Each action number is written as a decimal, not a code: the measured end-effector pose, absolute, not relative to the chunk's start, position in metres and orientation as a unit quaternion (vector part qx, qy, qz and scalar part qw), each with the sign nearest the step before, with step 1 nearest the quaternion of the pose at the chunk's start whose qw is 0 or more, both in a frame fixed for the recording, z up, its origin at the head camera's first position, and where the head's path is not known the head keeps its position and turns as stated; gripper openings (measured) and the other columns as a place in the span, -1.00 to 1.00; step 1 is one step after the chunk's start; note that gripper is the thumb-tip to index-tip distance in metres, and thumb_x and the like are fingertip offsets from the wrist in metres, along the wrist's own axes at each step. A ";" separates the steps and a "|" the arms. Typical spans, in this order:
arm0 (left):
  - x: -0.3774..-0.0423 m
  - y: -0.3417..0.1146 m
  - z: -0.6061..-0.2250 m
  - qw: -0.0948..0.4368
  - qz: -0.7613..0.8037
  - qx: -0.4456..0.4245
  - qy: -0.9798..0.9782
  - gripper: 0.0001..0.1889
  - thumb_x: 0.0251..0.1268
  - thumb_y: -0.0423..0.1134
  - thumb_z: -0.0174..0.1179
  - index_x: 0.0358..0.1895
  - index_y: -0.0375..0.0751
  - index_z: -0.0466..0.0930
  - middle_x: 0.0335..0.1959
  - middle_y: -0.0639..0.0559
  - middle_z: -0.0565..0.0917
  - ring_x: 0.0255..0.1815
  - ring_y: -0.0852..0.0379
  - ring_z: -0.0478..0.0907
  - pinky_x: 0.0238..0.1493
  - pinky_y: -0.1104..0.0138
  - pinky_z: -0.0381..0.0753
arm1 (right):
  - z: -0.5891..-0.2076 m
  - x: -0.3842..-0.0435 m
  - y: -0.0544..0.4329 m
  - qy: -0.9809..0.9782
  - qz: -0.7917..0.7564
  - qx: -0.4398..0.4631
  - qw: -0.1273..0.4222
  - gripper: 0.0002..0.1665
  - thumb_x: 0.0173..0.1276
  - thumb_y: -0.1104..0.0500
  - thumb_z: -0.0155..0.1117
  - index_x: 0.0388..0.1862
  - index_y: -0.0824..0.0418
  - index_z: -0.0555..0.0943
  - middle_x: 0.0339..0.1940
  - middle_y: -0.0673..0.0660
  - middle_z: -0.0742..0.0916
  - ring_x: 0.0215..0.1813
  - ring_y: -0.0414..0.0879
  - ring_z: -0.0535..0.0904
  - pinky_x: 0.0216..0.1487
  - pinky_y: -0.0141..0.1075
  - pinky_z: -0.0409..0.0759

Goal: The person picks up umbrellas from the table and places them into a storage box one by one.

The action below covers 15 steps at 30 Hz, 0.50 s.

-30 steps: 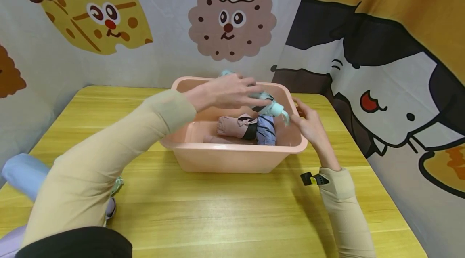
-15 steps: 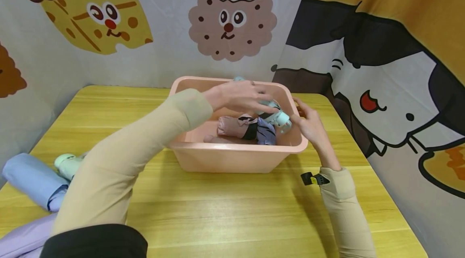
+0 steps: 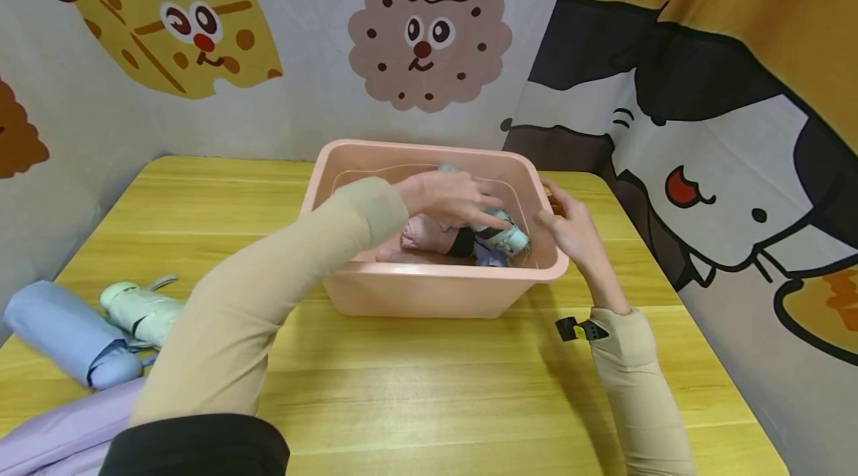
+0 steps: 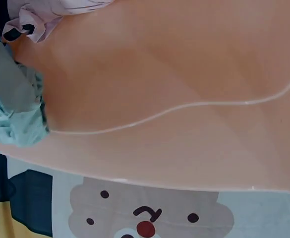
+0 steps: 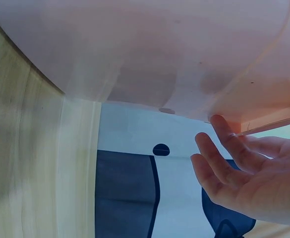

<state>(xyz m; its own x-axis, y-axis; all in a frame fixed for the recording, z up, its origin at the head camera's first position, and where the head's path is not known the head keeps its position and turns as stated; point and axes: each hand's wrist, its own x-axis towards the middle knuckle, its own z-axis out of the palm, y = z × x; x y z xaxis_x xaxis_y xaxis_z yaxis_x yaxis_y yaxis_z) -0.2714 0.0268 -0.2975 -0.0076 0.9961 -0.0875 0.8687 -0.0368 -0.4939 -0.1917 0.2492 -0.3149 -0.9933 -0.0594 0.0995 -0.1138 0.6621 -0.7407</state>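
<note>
A pink plastic tub (image 3: 429, 290) stands on the table. My left hand (image 3: 456, 197) reaches down into it, gripping a light-blue folding umbrella (image 3: 506, 238) from above. The umbrella's capped end points to the right front, and my hand covers its middle. Its fabric end (image 4: 16, 106) shows at the left of the left wrist view. Under and beside it in the tub lie a pink folding umbrella (image 3: 429, 234) with a black band and a periwinkle umbrella (image 3: 491, 256). My right hand (image 3: 570, 226) holds the tub's right rim, with fingers (image 5: 229, 139) outside and the thumb at the inner side.
On the table's left lie a blue folded umbrella (image 3: 63, 331), a mint-green one (image 3: 144, 312) and a lilac one (image 3: 74, 431), partly behind my left sleeve. A cartoon-printed cloth (image 3: 302, 51) hangs right behind the wooden table (image 3: 429, 386).
My left hand has moved right and down into the tub with the light-blue umbrella. My left sleeve has shifted, uncovering the mint-green umbrella. The right hand has stayed at the rim.
</note>
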 end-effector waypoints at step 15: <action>-0.271 0.030 -0.305 0.089 0.240 -0.639 -0.725 -0.25 0.25 -0.07 0.22 0.45 0.03 0.04 0.14 -0.08 0.54 -0.09 0.02 0.61 -0.19 0.24 0.66 | -0.314 -0.192 0.249 -0.913 0.404 0.042 0.030 -0.27 0.32 0.24 0.03 0.48 0.15 0.18 0.21 0.42 0.55 0.15 0.25 0.52 0.07 0.02 0.55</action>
